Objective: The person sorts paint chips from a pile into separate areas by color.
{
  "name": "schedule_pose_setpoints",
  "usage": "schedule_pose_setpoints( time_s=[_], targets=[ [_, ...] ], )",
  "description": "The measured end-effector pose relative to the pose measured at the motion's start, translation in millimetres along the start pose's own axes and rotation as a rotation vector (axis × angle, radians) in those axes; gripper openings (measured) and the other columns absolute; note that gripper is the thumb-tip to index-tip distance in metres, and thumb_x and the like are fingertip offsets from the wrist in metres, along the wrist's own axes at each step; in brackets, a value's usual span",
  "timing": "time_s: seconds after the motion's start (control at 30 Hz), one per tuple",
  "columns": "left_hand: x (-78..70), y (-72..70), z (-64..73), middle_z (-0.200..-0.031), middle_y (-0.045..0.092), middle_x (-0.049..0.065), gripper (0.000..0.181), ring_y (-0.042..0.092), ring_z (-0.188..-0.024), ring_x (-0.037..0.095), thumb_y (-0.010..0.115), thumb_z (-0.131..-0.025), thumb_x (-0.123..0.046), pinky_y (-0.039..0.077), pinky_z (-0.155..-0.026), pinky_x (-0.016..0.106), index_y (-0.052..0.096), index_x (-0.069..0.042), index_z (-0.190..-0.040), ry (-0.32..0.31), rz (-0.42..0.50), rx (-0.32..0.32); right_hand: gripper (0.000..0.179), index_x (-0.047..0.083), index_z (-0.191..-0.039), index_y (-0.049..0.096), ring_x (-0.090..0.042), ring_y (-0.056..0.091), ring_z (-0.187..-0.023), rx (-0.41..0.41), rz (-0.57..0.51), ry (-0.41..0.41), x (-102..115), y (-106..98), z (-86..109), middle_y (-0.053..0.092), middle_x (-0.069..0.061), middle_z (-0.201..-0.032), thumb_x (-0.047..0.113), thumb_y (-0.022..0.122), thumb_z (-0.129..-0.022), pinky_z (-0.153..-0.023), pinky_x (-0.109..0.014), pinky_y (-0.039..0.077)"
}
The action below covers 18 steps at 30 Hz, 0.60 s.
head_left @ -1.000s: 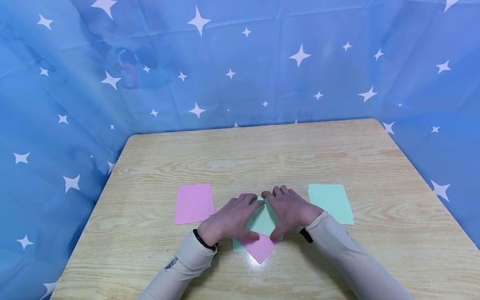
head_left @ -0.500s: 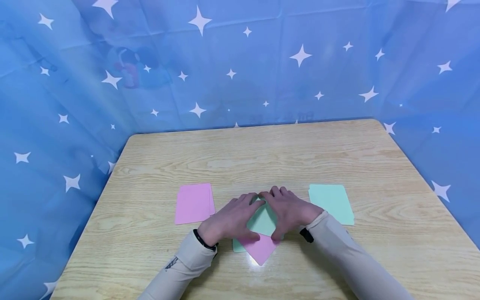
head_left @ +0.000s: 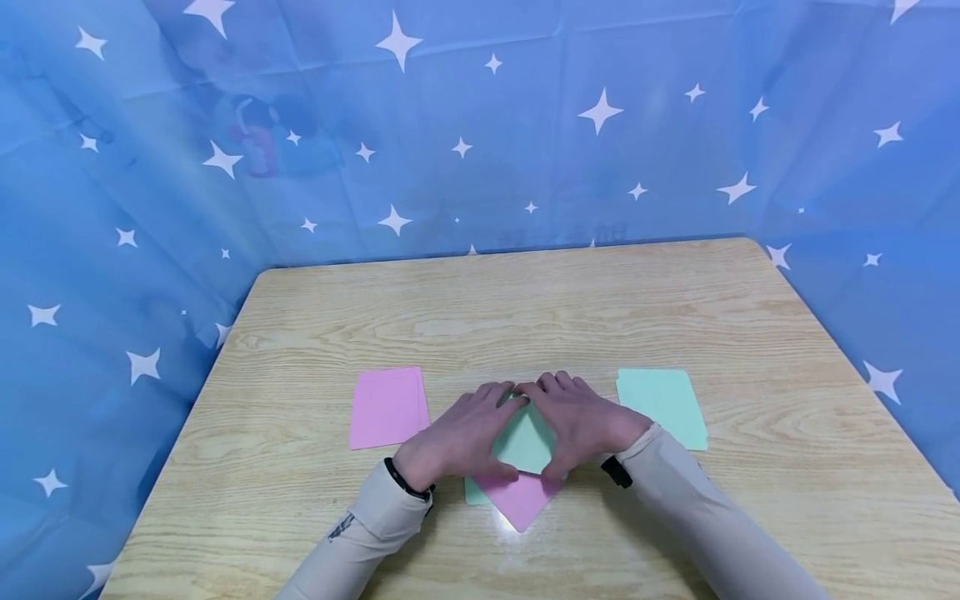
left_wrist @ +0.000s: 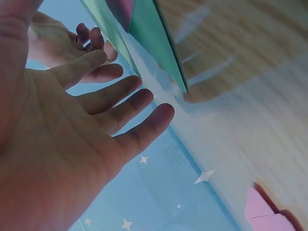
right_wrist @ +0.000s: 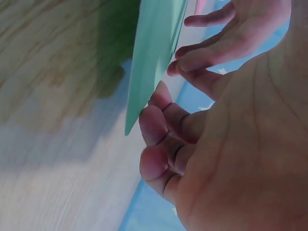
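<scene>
- In the head view, the upper green card (head_left: 528, 442) lies between the left hand (head_left: 467, 437) and the right hand (head_left: 585, 421), above a pink card (head_left: 521, 506) turned cornerwise; a lower green card (head_left: 475, 492) juts out beneath.
- Each thumb is set apart from its forefinger at that card's edges; whether the card is pinched or only framed cannot be told.
- The pink card may be dragged askew if either thumb is pulled toward the body while touching it.
- The green pile (head_left: 658, 404) could be nudged by the right sleeve (head_left: 660, 458) if that arm is swung outward.
- Against the frame half a second ago, little is changed: the pink card's near corner is seen very slightly closer to the body, and a darker line is shown under the upper green card's near edge. The pink pile (head_left: 385, 408) and the green pile are unmoved.
- In the left wrist view, the left hand's fingers are spread and nearly straight, beside slanted green edges; these could be tipped by a brush of the fingertips.
- In the right wrist view, the right hand's fingers are bent close to a steep green face, which may be buckled by uneven pressure; its thumb cannot be made out.
</scene>
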State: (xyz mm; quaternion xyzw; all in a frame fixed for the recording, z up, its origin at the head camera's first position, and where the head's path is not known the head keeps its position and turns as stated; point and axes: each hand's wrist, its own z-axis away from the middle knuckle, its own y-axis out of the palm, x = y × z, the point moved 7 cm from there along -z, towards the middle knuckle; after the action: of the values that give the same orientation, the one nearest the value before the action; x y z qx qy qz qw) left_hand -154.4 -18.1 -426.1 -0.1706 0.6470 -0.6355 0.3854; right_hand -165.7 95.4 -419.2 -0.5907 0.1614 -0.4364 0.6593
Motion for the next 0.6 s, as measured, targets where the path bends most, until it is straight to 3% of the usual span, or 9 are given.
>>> schedule_pose_setpoints(
  time_s=[0.17,0.43,0.6],
  targets=[
    [-0.5,-6.6,3.5,-0.137,0.048,0.007,0.089,0.044,-0.128,0.022,0.085,-0.067,-0.049,0.046,-0.096,0.039,0.046,-0.016,-0.14,0.028,0.001,-0.052,0.112,0.013,-0.143,0.038,-0.018,0.039,-0.102,-0.038,0.005,-0.046,6.2,-5.6,0.7,0.047,-0.001,-0.118,0.049,0.086,-0.049,-0.089,-0.038,0.036],
    [9.0,-19.2,12.3,-0.135,0.048,0.008,0.078,0.049,-0.112,0.02,0.084,-0.068,-0.051,0.047,-0.088,0.037,0.053,-0.02,-0.132,-0.029,0.069,-0.074,0.108,0.017,-0.139,0.041,-0.02,0.042,-0.112,-0.092,0.002,-0.061,6.9,-12.9,-1.0,0.047,0.001,-0.13,0.06,0.085,-0.05,-0.096,-0.043,0.037],
    [15.8,-31.3,17.2,-0.133,0.048,0.008,0.073,0.051,-0.107,0.02,0.083,-0.069,-0.052,0.048,-0.085,0.036,0.056,-0.017,-0.127,-0.044,0.073,-0.123,0.098,0.015,-0.135,0.046,-0.023,0.045,-0.115,-0.188,-0.016,-0.102,8.1,-21.8,-1.4,0.047,-0.002,-0.133,0.06,0.084,-0.057,-0.092,-0.043,0.041]
  ],
)
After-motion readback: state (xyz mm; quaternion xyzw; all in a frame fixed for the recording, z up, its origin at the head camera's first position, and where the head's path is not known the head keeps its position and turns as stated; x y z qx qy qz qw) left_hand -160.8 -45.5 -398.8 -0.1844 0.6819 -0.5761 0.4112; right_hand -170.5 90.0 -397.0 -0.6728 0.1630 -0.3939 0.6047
